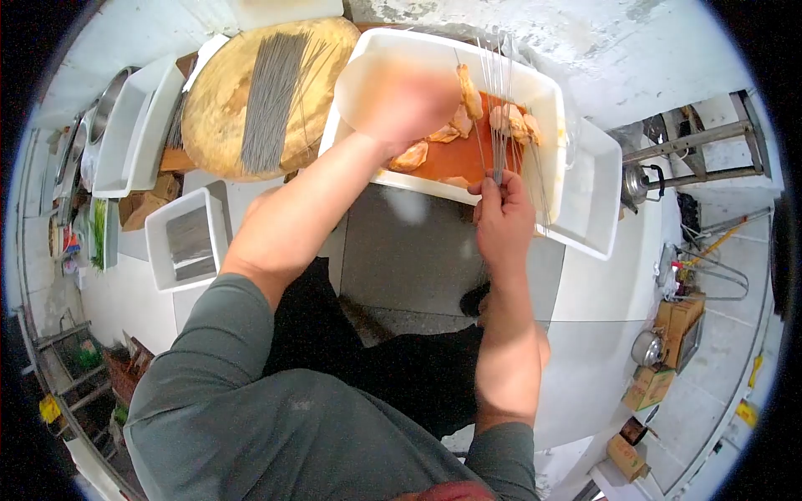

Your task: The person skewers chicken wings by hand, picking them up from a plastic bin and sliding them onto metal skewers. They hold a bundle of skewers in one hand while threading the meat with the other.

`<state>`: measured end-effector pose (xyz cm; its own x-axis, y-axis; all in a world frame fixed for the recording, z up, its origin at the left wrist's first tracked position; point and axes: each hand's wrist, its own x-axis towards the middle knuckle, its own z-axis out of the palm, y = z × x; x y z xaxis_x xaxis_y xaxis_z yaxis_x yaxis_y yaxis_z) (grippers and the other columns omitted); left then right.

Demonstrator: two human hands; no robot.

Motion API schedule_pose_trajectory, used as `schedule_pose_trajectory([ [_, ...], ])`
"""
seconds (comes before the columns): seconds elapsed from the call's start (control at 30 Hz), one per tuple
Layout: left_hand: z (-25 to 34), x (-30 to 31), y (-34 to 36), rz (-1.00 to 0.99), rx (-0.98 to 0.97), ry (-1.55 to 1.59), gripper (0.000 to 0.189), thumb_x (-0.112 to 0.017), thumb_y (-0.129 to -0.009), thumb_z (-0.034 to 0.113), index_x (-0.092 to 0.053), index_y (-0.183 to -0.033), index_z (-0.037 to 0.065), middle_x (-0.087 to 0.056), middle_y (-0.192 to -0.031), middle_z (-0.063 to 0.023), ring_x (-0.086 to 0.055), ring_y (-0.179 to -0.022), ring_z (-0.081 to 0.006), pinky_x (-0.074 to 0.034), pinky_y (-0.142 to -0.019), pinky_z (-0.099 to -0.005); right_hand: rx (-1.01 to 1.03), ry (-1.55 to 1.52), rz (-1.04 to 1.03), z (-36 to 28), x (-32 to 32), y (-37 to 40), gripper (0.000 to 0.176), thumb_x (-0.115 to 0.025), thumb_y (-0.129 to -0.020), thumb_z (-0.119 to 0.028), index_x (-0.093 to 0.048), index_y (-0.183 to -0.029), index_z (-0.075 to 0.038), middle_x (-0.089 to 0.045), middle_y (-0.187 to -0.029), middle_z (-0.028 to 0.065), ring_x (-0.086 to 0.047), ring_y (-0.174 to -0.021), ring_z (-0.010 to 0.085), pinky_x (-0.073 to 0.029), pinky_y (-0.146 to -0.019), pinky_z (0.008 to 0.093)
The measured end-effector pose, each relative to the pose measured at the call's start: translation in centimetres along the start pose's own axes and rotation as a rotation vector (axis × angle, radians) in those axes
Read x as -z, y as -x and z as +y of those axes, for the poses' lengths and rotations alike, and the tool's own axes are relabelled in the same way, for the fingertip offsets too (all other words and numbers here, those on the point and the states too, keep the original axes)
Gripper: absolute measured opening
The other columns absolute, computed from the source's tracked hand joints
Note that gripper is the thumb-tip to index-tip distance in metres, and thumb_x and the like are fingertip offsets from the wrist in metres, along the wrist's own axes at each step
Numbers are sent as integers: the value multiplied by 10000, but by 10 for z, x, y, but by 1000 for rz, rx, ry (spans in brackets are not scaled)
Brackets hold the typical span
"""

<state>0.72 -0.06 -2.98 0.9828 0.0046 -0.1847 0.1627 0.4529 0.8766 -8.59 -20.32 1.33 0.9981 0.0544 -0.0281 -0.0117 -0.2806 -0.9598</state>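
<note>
My right hand is closed round the lower ends of a bundle of thin metal skewers, which point up over a white tub. Pieces of marinated meat lie in reddish sauce in that tub. One piece is on a skewer just right of my left hand. My left hand is over the tub's left part, its fingers smeared and blurred, so what they hold cannot be made out. More meat shows behind the skewers.
A round wooden board at the upper left bears many grey skewers. Below it stands a small white tray. Another white tub is at the right, beside a metal kettle. Cardboard boxes stand farther right.
</note>
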Motion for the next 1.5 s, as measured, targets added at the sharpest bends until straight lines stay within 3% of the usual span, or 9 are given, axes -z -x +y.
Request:
schedule_pose_trajectory([
  [0.1, -1, -14, 4, -76, -23, 161, 217, -536, -948, 185, -589, -1061, 7, -633, -972, -75, -627, -881, -170, -537, -792, -306, 29, 95, 0, 2, -3, -3, 141, -521, -920, -133, -603, -938, -19, -672, -807, 99, -639, -743, 214, -490, -688, 343],
  [0.2, 17, -32, 22, -26, 29, 29, 142, -575, -908, 111, -587, -1018, 22, -599, -981, -53, -594, -875, -149, -542, -747, -306, 14, 53, -28, 2, -11, -1, 164, -519, -921, -149, -615, -934, -16, -674, -822, 118, -636, -751, 222, -484, -704, 341],
  [0.3, 14, -27, 18, -6, 54, 85, 169, -572, -914, 113, -577, -1026, -14, -606, -1008, -80, -604, -913, -176, -545, -786, -321, -119, 32, -95, -7, -12, 2, 179, -526, -919, -159, -608, -946, -3, -673, -829, 134, -631, -756, 234, -480, -713, 349],
  [0.4, 19, -24, 18, -37, 81, 231, 171, -564, -920, 107, -568, -1030, -24, -605, -1018, -93, -610, -940, -200, -537, -830, -333, 60, 87, 37, -2, -11, 1, 191, -531, -916, -165, -613, -946, 5, -667, -817, 132, -623, -742, 210, -477, -693, 340],
  [0.5, 33, -26, 25, 51, 39, 237, 174, -550, -925, 100, -551, -1046, -25, -601, -1017, -98, -613, -942, -209, -536, -843, -342, 40, 148, 114, 1, -2, -5, 206, -538, -915, -174, -622, -952, 10, -661, -802, 120, -615, -738, 185, -472, -677, 313],
  [0.8, 29, -2, 3, 8, 9, 301, 162, -508, -929, 60, -519, -1058, -37, -598, -1008, -104, -622, -915, -212, -540, -860, -378, -149, 41, -112, 6, -4, 1, 197, -563, -900, -170, -629, -969, 3, -656, -748, 65, -615, -693, 142, -479, -652, 286],
  [1.0, 38, -12, 16, 10, 3, 217, 180, -589, -897, 80, -534, -1035, -21, -615, -993, -95, -632, -891, -185, -544, -774, -315, -171, -9, -146, 7, -5, 2, 185, -603, -885, -144, -597, -980, 14, -665, -760, 78, -625, -715, 140, -486, -653, 274],
  [1.3, 37, -12, 16, 22, 16, 192, 202, -608, -897, 100, -533, -1065, 17, -620, -1002, -82, -642, -863, -168, -537, -722, -267, -256, -296, -201, 1, -6, 2, 151, -561, -918, -140, -546, -979, -4, -642, -733, 84, -485, -480, 75, -377, -429, 223],
  [1.5, 30, 4, 1, -52, 7, 297, 215, -575, -920, 107, -525, -1101, 4, -618, -1046, -105, -645, -913, -205, -545, -754, -275, -271, -293, -223, -1, -4, 5, 166, -539, -920, -127, -517, -1024, 0, -620, -713, 69, -499, -516, 82, -388, -453, 218],
])
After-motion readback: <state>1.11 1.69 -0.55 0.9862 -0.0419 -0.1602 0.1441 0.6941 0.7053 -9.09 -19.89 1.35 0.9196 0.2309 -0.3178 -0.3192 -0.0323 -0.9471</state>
